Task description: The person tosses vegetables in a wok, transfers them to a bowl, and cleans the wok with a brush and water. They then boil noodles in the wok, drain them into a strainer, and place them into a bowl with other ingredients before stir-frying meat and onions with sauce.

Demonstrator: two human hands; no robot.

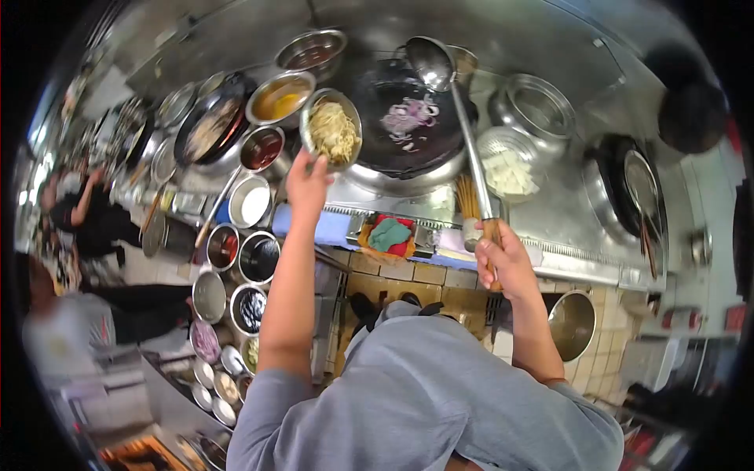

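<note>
My left hand (307, 184) grips the near rim of a metal bowl (305, 132), which is tilted and holds pale yellow, shredded or noodle-like food (334, 133). This bowl is at the left edge of a black wok (385, 157). Sliced purple onion (410, 116) lies in the wok. In my right hand (503, 259) is the wooden handle of a long metal ladle (430, 64). The ladle's cup is over the wok's far right rim, and its shaft slants back toward me.
Right of the wok, white pieces (509, 173) fill a strainer beside a bamboo brush (467, 196). Another wok (613, 188) stands farther right. Sauce bowls (281, 98) and seasoning pots (259, 257) crowd the left. Folded cloths (389, 234) lie at the front edge. Other people (86, 208) stand at left.
</note>
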